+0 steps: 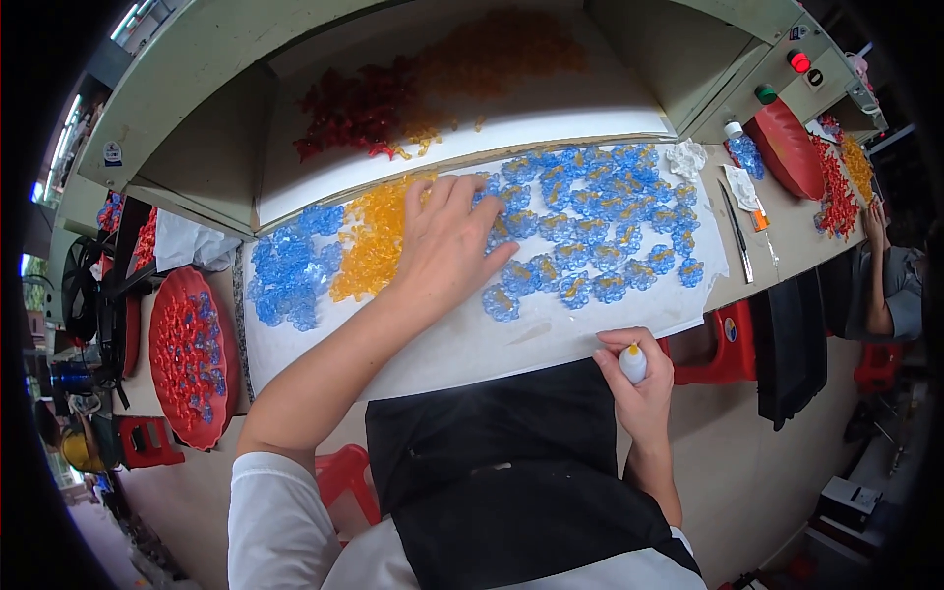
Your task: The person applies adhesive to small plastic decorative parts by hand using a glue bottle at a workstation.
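Beneath the left hand's fingers (pixel 454 197) lie translucent blue flower pieces (pixel 590 231) with what look like yellow centres; beside the fingers, an amber-orange heap (pixel 372 241); beyond their tips, dark red ones (pixel 349 110).

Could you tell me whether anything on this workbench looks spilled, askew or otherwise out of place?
Nothing looks damaged. The blue flower pieces lie in loose rows under the left hand. A few orange pieces have strayed from the orange pile toward the red pieces on the upper shelf. The right hand holds a small glue bottle upright.
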{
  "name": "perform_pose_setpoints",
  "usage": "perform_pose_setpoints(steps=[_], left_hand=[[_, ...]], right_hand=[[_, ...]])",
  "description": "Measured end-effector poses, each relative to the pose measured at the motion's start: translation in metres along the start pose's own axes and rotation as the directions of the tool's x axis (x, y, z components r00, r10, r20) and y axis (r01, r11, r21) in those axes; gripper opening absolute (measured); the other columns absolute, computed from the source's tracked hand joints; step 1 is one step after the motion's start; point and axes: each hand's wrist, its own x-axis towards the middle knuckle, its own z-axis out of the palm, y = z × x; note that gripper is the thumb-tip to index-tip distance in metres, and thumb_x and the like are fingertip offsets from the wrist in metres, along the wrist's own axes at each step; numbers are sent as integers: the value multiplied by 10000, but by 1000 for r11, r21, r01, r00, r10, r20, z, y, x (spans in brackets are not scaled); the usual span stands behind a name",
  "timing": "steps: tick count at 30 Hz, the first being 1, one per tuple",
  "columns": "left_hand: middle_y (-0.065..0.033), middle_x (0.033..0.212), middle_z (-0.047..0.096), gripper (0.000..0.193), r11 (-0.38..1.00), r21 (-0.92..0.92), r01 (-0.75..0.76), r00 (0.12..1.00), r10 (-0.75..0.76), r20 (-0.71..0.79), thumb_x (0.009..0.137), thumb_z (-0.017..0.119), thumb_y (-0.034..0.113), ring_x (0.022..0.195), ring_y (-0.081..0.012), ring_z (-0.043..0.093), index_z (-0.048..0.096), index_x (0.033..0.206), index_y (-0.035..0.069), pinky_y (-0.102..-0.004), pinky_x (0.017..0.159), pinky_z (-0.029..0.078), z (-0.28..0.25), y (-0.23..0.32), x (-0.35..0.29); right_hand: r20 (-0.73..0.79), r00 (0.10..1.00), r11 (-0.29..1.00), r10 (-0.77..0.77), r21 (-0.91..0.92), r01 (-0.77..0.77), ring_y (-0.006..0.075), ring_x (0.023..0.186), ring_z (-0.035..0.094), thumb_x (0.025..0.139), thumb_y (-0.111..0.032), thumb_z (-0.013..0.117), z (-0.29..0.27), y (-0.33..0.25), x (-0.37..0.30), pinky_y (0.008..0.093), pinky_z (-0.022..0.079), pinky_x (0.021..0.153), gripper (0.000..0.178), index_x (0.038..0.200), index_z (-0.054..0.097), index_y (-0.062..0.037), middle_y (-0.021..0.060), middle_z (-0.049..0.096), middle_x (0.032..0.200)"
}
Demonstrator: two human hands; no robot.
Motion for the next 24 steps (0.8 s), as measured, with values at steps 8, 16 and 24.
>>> perform_pose_setpoints(steps=[8,16,24], left_hand=[[-117,1105,521,260,994,61,-95,994,98,-49,754,666,244,1101,-268,439,619,971,107,-464,983,231,0,0,-3],[-66,1050,529,293,960,-153,-235,969,244,39,727,694,244,1025,-231,480,610,990,146,-407,924,287,-16,11,-46],[-54,963,540,323,978,-72,-197,977,189,-98,697,710,170,880,-215,522,607,1001,139,-354,792,359,-24,-2,-66]], right_hand=[[5,1000,1000,-12,24,11,150,662,568,749,-21,659,4,0,3,247,437,628,150,892,614,-25,70,594,722],[-15,1000,1000,21,22,-21,125,667,559,756,-23,653,0,2,3,238,432,629,139,890,614,-30,62,594,717],[77,984,983,-159,-78,165,242,787,601,726,-4,647,12,-12,15,274,455,688,219,939,602,-25,109,611,882]])
